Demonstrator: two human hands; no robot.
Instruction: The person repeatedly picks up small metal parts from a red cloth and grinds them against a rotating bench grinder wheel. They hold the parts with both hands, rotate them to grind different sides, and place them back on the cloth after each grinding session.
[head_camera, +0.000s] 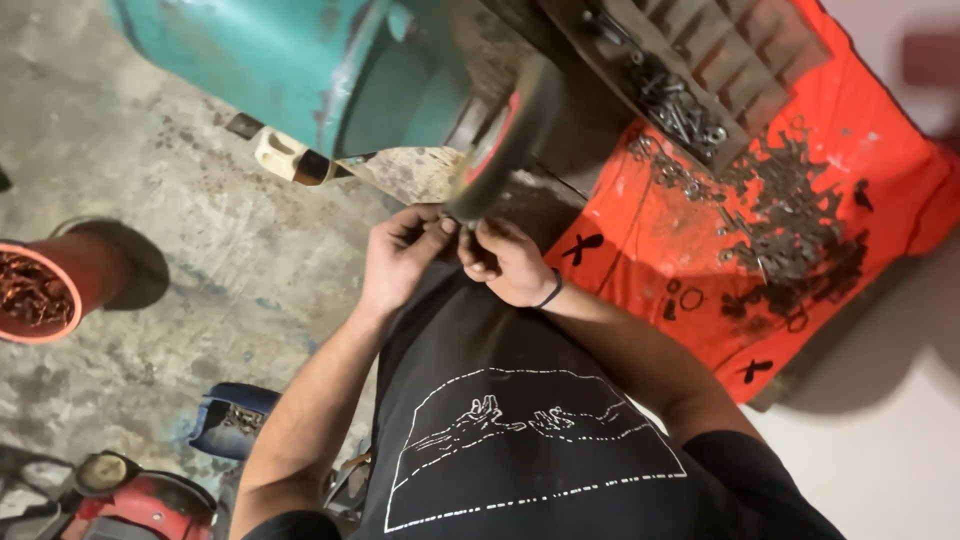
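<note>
My left hand and my right hand are together just under a spinning grinding wheel with a red centre, mounted on a teal machine. Both hands pinch one small dark metal piece between the fingertips and hold it up against the wheel's lower rim. The piece is mostly hidden by my fingers. A dark band sits on my right wrist.
A red cloth on the right carries a heap of small dark metal parts. A tray of bolts and nuts stands above it. A red bucket of rusty scraps is at the left, and a blue container lies on the concrete floor.
</note>
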